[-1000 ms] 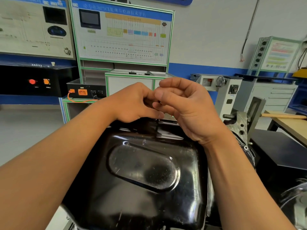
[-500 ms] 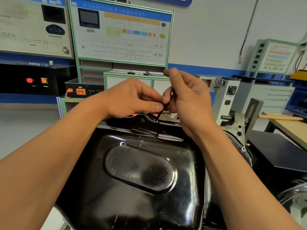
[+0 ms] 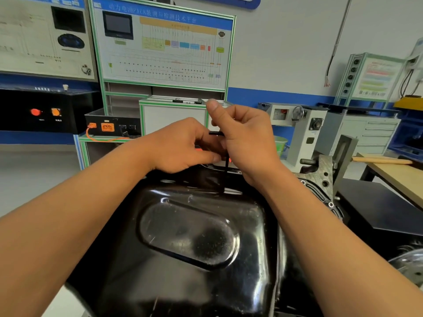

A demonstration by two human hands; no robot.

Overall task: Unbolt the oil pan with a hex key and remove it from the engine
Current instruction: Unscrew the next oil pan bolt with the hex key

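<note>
A glossy black oil pan (image 3: 190,243) with an oval raised dome fills the lower middle of the head view, sitting on the engine (image 3: 320,181). A thin black hex key (image 3: 226,170) stands nearly upright at the pan's far edge, its short arm pointing left near the top. My right hand (image 3: 247,143) grips the key's upper part, index finger raised. My left hand (image 3: 183,145) pinches the key's shaft from the left with thumb and fingers. The key's lower tip and any bolt are lost against the dark rim.
Behind the pan stand a green-framed training panel (image 3: 160,46), a black box with orange connectors (image 3: 109,126) and a grey machine (image 3: 304,131). A wooden bench (image 3: 393,172) with a wooden handle is at the right. A black surface (image 3: 377,209) lies beside the engine.
Both hands were bunched together above the pan's far edge; now the hex key stands more upright and visible, my right hand has shifted and raised its index finger, the left still pinching the shaft.
</note>
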